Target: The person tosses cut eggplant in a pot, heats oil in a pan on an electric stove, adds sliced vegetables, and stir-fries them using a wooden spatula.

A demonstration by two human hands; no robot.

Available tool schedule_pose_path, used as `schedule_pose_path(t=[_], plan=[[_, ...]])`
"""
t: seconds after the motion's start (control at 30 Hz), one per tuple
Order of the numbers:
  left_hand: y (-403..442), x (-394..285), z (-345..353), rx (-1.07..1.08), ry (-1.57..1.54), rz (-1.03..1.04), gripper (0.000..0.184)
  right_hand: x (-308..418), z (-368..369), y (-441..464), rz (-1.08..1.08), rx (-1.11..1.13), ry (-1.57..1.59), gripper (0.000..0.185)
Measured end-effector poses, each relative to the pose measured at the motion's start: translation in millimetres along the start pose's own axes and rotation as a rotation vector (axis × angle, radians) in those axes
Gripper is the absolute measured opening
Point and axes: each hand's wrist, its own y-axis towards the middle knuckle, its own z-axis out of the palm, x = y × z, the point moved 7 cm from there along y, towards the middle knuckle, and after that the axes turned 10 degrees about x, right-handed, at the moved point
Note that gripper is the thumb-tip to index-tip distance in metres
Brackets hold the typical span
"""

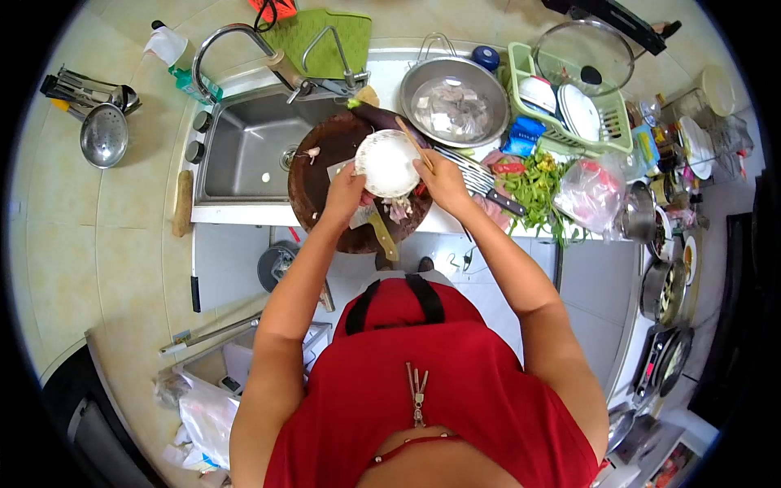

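Note:
A white bowl (386, 165) is held over the round wooden chopping board (307, 191). My left hand (346, 195) grips the bowl's left rim, its fingers partly hidden beneath. Closed around wooden chopsticks (409, 137), my right hand (443, 180) is at the bowl's right rim. Below the bowl, chopped pieces that look like garlic or onion (398, 210) lie on the board. A cleaver (384, 237) rests there with its yellowish handle toward me, its blade partly covered by my left hand. One garlic clove (312, 153) sits at the board's left.
Left of the board is a steel sink (244, 150) with a faucet (232, 31). Behind it lies an eggplant (382, 118). A metal basin (412, 85), a black-handled knife (506, 202), leafy greens (543, 187), a plastic bag (587, 197) and a green dish rack (521, 81) stand rightward.

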Motion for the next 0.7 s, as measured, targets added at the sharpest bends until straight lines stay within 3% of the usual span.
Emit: schedule_pose_path(t=[0.3,0.57,0.67,0.7], plan=[[82.8,28.1,-114.8,-0.296,-0.031,-0.144,0.023,11.3,8.3,52.6,0.087,0.111,0.147,0.035],[114.9,41.5,-140.1,-0.208,-0.102,-0.130,0.028,13.8,-16.8,25.3,0.200,0.142,0.350,0.036],[96.5,-2.1,-158.0,-0.681,0.731,0.030,0.030,11.6,-30.0,10.8,0.231,0.100,0.394,0.034],[98.9,-25.0,-148.3,-0.651,0.735,0.115,0.031,10.8,-33.1,6.7,0.240,0.073,0.422,0.035]])
